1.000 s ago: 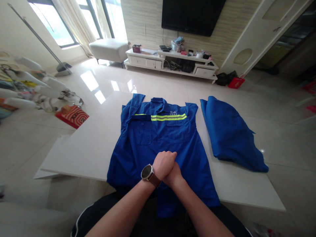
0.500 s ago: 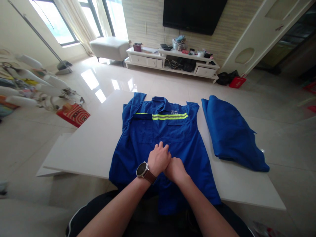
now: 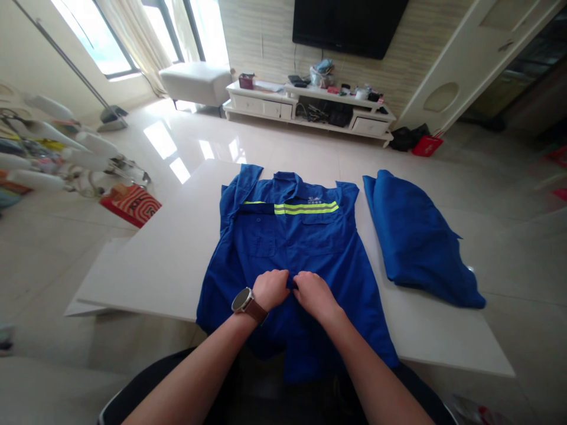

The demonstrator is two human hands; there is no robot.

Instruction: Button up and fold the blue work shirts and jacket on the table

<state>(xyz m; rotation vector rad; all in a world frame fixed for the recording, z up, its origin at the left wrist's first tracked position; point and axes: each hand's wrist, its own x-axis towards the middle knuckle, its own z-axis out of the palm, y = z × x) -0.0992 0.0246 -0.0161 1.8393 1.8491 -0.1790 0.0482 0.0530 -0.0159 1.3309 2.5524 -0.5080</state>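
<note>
A blue work jacket (image 3: 319,242) with a yellow-green reflective stripe lies face up, collar away from me, its lower hem hanging over the table's near edge. My left hand (image 3: 271,288), with a watch (image 3: 241,300) on its wrist, is closed on the front opening edge at the jacket's middle. Just to its right, my right hand (image 3: 313,291) pinches the same front edge. A small gap separates the two hands, with blue cloth between the fingertips. The fingertips are partly hidden, and no button shows there.
The jacket rests on a white table (image 3: 155,260). Folded blue cloth (image 3: 416,236) lies on its right side, overhanging the edge. A red patterned bag (image 3: 133,203) stands beyond the left edge, near white padded rods (image 3: 39,180). A TV cabinet (image 3: 266,107) stands against the far wall.
My hands were overlapping, the left over the right, a little farther up the jacket. Now they are apart side by side, the left having moved down and left.
</note>
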